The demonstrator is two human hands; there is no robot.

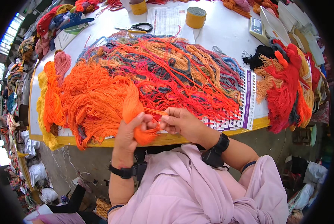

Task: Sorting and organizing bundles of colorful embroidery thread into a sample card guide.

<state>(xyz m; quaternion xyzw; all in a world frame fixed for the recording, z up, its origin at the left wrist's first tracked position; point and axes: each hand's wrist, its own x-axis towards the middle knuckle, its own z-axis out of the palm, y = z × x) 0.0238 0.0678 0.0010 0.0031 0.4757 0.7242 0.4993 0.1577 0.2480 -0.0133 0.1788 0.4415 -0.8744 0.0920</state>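
Just over the table's near edge, my left hand (131,128) is closed around a bright orange yarn hank (132,104). The hank's lower end bulges out below the fingers. To its right, my right hand (182,125) pinches a few orange strands drawn out sideways from that hank. Their exact ends are hidden by the fingertips. A loose heap of orange yarn (92,89) lies left of the hands. Behind them spreads a wide layer of mixed red, orange, grey and tan yarn strands (182,74), partly over white and purple cards with notched edges (248,100).
Yellow yarn (43,108) and pink yarn (62,63) hang at the left. Red yarn bundles (279,89) lie at the right, near a digital scale (257,28). Scissors (140,27), a printed sheet (161,20) and a tape roll (195,17) are at the back.
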